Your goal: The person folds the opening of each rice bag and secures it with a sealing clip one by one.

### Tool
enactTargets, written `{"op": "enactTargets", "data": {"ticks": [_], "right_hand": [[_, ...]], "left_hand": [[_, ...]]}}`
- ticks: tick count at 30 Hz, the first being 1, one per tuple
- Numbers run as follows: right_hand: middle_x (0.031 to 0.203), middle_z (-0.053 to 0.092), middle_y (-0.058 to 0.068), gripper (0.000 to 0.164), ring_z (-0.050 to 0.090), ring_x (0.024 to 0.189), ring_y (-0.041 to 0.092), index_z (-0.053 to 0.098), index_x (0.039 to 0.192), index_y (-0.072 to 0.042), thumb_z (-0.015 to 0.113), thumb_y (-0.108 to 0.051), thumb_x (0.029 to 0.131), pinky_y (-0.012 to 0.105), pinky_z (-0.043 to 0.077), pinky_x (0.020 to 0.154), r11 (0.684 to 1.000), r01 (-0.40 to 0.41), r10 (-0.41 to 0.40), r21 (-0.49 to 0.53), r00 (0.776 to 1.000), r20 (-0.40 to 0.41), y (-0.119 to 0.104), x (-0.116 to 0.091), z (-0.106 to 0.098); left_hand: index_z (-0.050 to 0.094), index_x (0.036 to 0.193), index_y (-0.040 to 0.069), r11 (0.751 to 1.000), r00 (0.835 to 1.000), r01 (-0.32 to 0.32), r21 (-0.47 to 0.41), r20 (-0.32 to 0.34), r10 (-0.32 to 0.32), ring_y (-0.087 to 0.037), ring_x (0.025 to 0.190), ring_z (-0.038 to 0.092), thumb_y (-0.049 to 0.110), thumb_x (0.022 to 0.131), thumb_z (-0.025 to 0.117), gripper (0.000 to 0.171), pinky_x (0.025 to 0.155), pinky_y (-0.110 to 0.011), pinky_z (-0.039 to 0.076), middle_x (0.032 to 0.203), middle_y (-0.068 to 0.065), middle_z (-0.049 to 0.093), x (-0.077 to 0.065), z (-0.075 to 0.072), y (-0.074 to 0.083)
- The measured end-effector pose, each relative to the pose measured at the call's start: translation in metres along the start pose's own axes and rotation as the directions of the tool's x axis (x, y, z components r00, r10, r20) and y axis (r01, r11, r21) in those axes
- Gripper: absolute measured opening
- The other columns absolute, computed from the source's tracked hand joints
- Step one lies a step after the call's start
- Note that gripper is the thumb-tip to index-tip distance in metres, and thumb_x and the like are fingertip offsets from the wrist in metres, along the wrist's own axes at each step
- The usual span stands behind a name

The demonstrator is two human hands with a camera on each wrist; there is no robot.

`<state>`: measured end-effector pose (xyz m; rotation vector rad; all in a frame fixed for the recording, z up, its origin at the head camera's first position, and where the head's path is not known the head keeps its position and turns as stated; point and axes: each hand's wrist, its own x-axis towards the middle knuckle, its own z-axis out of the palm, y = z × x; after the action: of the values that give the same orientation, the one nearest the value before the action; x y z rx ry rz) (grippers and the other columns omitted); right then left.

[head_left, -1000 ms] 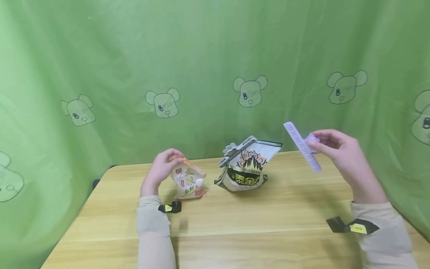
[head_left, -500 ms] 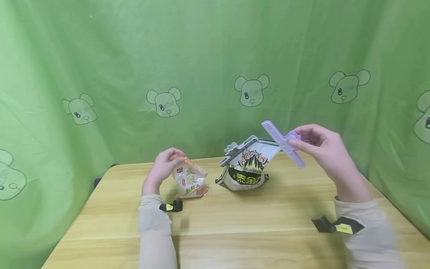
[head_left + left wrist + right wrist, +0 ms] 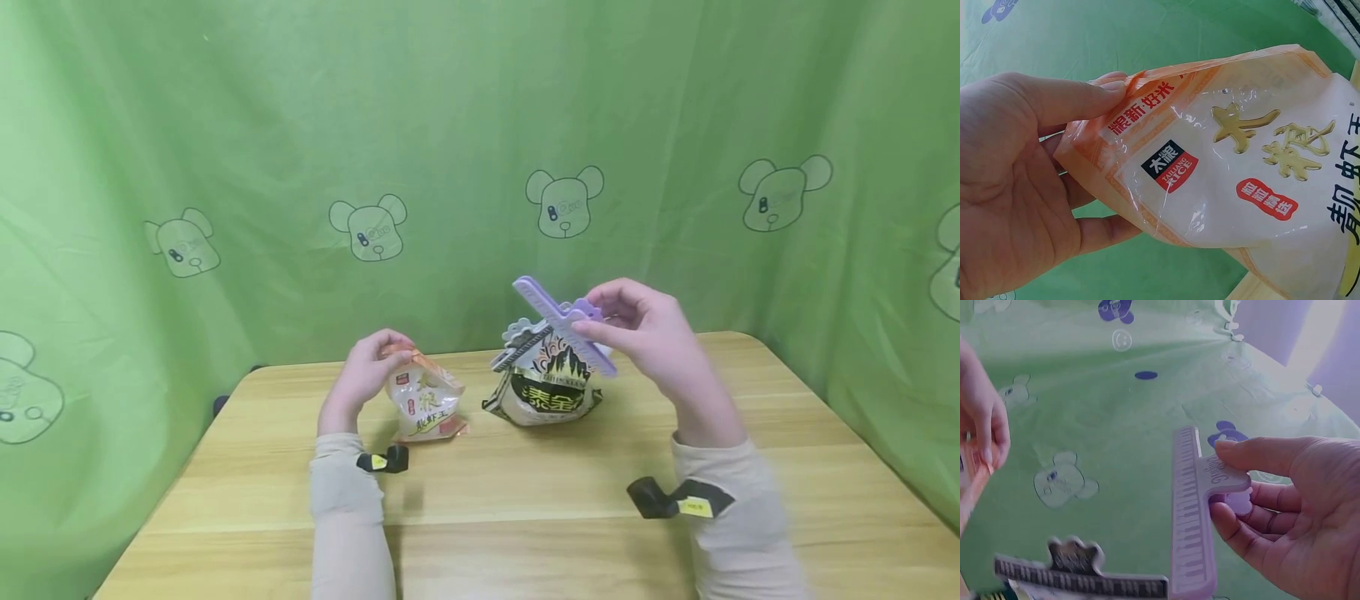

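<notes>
My left hand (image 3: 367,371) pinches the folded orange top of a small rice bag (image 3: 426,406), which stands on the table. In the left wrist view the thumb lies across the top edge of this rice bag (image 3: 1222,156), fingers behind it. My right hand (image 3: 648,337) holds a long purple bag clip (image 3: 551,308) by its handle, raised in front of the second bag. The right wrist view shows thumb and fingers pinching the handle of the purple clip (image 3: 1191,519), its long jaws together. A black-and-white bag (image 3: 551,396) stands between the hands, partly hidden by the purple clip.
A grey bag clip (image 3: 517,346) sits across the top of the black-and-white bag; its dark face (image 3: 1079,575) shows in the right wrist view. The wooden table (image 3: 525,500) meets a green curtain (image 3: 450,125) with bear-head prints behind and at both sides.
My right hand has moved left with the purple clip, from the right of the black-and-white bag to in front of its top. The left hand and its rice bag stay nearly still.
</notes>
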<state>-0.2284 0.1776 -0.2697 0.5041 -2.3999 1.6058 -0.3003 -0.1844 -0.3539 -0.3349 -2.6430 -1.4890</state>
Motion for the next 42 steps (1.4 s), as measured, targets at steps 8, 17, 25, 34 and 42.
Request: {"op": "enactTargets", "data": {"ticks": [8, 17, 25, 34, 42], "right_hand": [[0.105, 0.066, 0.014, 0.036, 0.067, 0.087, 0.018, 0.060, 0.109, -0.004, 0.076, -0.024, 0.084, 0.029, 0.059, 0.075, 0.996, -0.053, 0.061, -0.078, 0.993, 0.100, -0.010, 0.011, 0.036], [0.100, 0.068, 0.012, 0.034, 0.063, 0.089, 0.021, 0.063, 0.107, -0.007, 0.076, -0.028, 0.084, 0.031, 0.056, 0.078, 0.983, -0.027, 0.045, -0.180, 0.994, 0.098, -0.004, 0.023, 0.068], [0.091, 0.065, 0.008, 0.031, 0.055, 0.080, 0.019, 0.064, 0.104, -0.007, 0.076, -0.028, 0.083, 0.027, 0.048, 0.070, 0.971, 0.003, 0.023, -0.239, 0.994, 0.105, 0.006, 0.029, 0.085], [0.088, 0.065, 0.006, 0.033, 0.054, 0.077, 0.018, 0.065, 0.103, -0.008, 0.075, -0.032, 0.083, 0.026, 0.047, 0.067, 0.947, 0.004, 0.041, -0.321, 0.990, 0.135, 0.010, 0.032, 0.093], [0.085, 0.065, 0.006, 0.030, 0.056, 0.077, 0.017, 0.065, 0.095, -0.006, 0.078, -0.029, 0.081, 0.025, 0.049, 0.068, 0.933, 0.025, 0.044, -0.359, 0.982, 0.184, 0.014, 0.034, 0.107]], "left_hand": [[0.062, 0.114, 0.005, 1.000, 1.000, 0.001, -0.005, 0.001, -0.001, -0.030, 0.110, 0.065, 0.017, 0.095, 0.061, 0.023, 0.102, -0.049, 0.048, 0.114, -0.015, 0.069, -0.001, -0.001, -0.001], [0.062, 0.116, 0.005, 1.000, 1.000, 0.019, -0.013, 0.014, -0.019, -0.031, 0.111, 0.064, 0.015, 0.094, 0.061, 0.024, 0.103, -0.050, 0.047, 0.117, -0.016, 0.068, -0.001, 0.000, 0.002], [0.063, 0.114, 0.005, 1.000, 1.000, 0.008, -0.007, 0.018, -0.008, -0.031, 0.112, 0.064, 0.015, 0.093, 0.063, 0.023, 0.105, -0.052, 0.045, 0.116, -0.016, 0.069, -0.001, -0.001, 0.000], [0.064, 0.112, 0.005, 1.000, 1.000, -0.020, 0.007, 0.010, 0.020, -0.029, 0.109, 0.065, 0.014, 0.093, 0.063, 0.021, 0.104, -0.049, 0.047, 0.114, -0.014, 0.070, -0.001, -0.003, -0.003], [0.065, 0.111, 0.005, 0.999, 0.999, -0.027, 0.025, 0.022, 0.026, -0.029, 0.108, 0.066, 0.012, 0.093, 0.062, 0.020, 0.101, -0.048, 0.049, 0.112, -0.015, 0.071, -0.006, -0.009, -0.002]]}}
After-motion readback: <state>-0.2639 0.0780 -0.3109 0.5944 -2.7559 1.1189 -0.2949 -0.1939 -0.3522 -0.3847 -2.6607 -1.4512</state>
